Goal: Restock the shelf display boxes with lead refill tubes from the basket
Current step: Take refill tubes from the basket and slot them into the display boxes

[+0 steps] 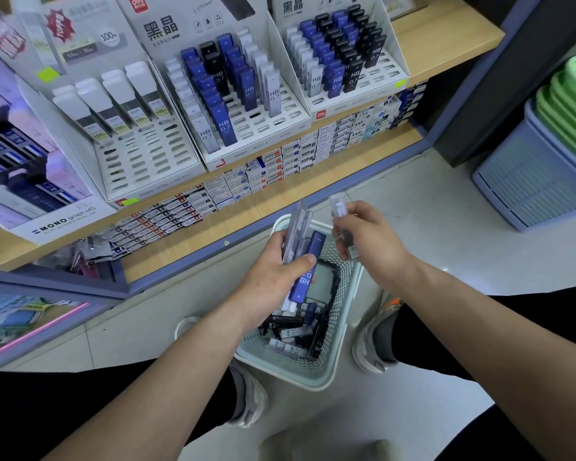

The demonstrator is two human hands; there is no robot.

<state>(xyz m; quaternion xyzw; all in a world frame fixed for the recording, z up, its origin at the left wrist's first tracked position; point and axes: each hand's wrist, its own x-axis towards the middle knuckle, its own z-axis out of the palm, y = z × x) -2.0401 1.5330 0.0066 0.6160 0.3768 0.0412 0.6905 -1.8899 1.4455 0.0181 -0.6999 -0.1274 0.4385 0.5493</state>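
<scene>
Stationery shop, retail aisle. You face a wooden shelf [446, 38] holding: branded cardboard display boxes [273, 128] of HB 0.7 lead refill tubes [225, 124]; rows of small boxed refills [313, 151] along its front edge. Stacked plastic baskets [526, 181] stand alongside.

Bright, even indoor light from overhead, soft and almost shadowless. Pale sheen on the floor tiles [429, 221] and the white display boxes [270, 121]. Purple-blue fringing and washed-out blur at the left edge, over the MONO pencil display [57, 224]. Heavy wide-angle bending along the wooden shelf [446, 41]. Motion blur on the clear tube [338, 202] in the right hand [369, 241]. Readable HB print on the blue tube [315, 242] in the left hand [270, 277]. Faint shade beside the basket [348, 277]. Smeared and dark along the bottom edge.
</scene>
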